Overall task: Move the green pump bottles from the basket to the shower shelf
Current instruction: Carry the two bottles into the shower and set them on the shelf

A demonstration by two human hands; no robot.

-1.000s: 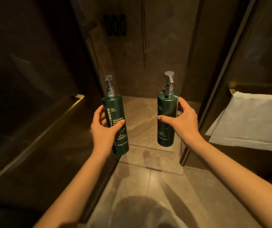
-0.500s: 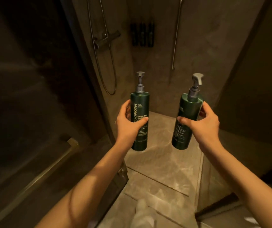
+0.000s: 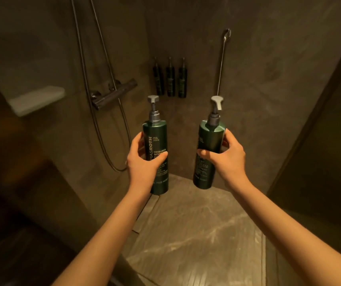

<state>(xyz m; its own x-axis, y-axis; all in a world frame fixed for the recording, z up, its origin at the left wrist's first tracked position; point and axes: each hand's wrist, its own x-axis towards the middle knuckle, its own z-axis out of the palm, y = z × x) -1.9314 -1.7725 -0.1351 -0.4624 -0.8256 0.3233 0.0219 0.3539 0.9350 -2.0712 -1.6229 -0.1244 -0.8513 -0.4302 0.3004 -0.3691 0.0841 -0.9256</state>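
I see left hand (image 3: pixel 142 162) clenched round left green pump bottle (image 3: pixel 156 155), upright, label facing me | right hand (image 3: pixel 226 159) gripping right green pump bottle (image 3: pixel 207 155), tilted slightly | both in mid-air over shower floor (image 3: pixel 196 234) | three dark bottles (image 3: pixel 170 79) on far wall | pale shelf (image 3: pixel 35 100) on left wall, well apart.

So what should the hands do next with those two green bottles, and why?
Probably carry both forward toward the back wall. The left hand and right hand each grip a green pump bottle in mid-air, and three dark bottles already sit on that wall.
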